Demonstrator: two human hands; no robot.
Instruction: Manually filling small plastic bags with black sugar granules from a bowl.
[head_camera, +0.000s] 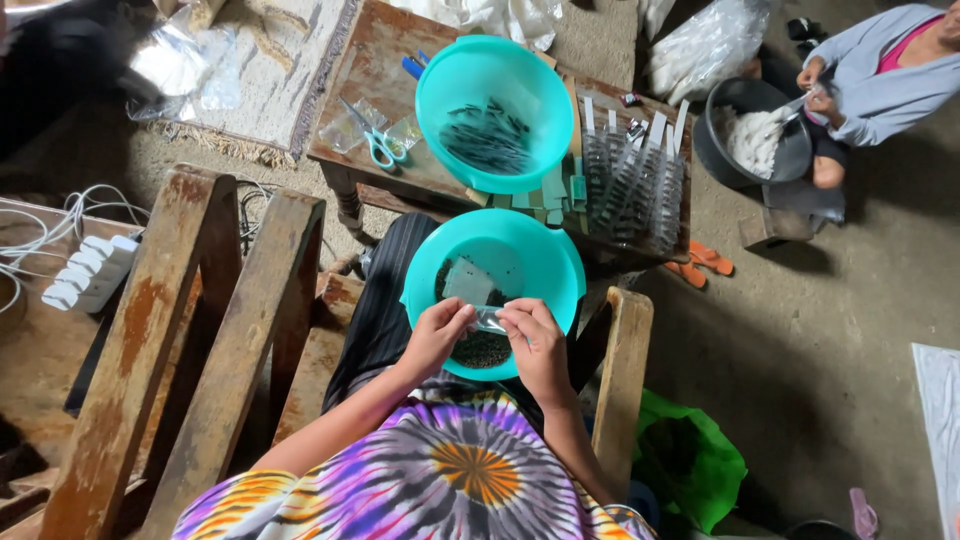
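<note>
We hold a small clear packet (489, 320) between both hands, just above the teal bowl (560, 262) that rests on our lap. Our left hand (437, 335) pinches the packet's left end with its fingertips; our right hand (535, 340) grips the right end the same way. The packet looks only partly filled; whether it is sealed we cannot tell.

The bowl below it holds a dark heap of small pieces (480, 348) and another flat clear sleeve (470, 282), so, as we judge it, plenty of loose material is left to pack.

Beyond our knees, on the low wooden tabletop (375, 55), a second teal bowl (452, 75) holds dark finished-looking packets (487, 135), and a row of filled clear sleeves (635, 185) lies beside it: a fair share seems done. Teal-handled scissors (375, 140) lie left of that bowl.

Farther off at upper right, another person's hands (820, 90) work over a dark tub (715, 140).
</note>
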